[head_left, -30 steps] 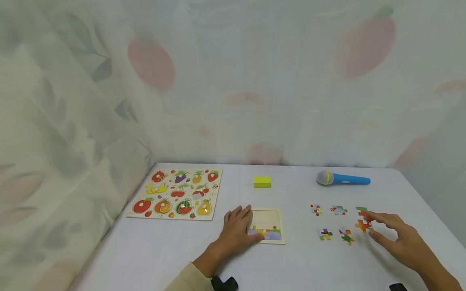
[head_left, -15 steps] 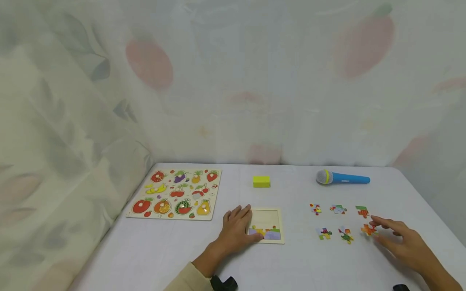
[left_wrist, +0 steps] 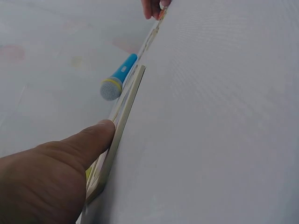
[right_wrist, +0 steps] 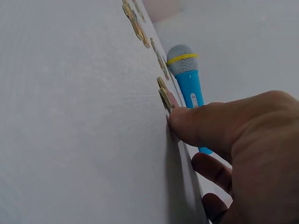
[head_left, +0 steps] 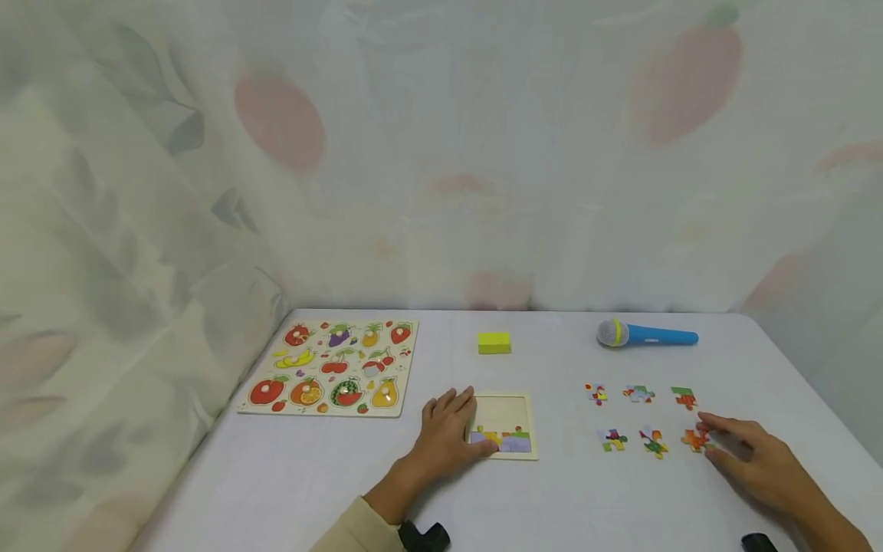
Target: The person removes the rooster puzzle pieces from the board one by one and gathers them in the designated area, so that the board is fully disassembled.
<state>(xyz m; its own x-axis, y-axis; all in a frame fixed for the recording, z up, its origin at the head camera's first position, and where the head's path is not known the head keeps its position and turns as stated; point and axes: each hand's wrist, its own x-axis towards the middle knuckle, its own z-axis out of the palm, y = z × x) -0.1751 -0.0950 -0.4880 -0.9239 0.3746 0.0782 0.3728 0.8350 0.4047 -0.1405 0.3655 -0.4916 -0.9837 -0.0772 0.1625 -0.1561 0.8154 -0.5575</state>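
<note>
A: Report the status of the puzzle frame (head_left: 533, 422).

B: It lies at the left hand (head_left: 447, 441), extending to its right. Seated pieces (head_left: 516, 442) fill the near strip; the area above is bare. The thumb covers part of the strip, so an exact count cannot be told. Estimated completion: about one third.

A: What remains?

B: Six items outside the frame. The orange piece (head_left: 692, 440) is pinched at one edge, apparently lightly, by thumb and forefinger of the right hand (head_left: 766, 460). Five loose pieces (head_left: 639, 393) lie left of that hand.

A: Left hand condition?

B: Fingers extended, resting on the frame; no piece grasped.

A: Surroundings?

B: Microphone (head_left: 658, 336): beyond the right hand, leftward. Yellow block (head_left: 494, 343): beyond the left hand. Fruit board (head_left: 355, 369): left of the left hand.
</note>
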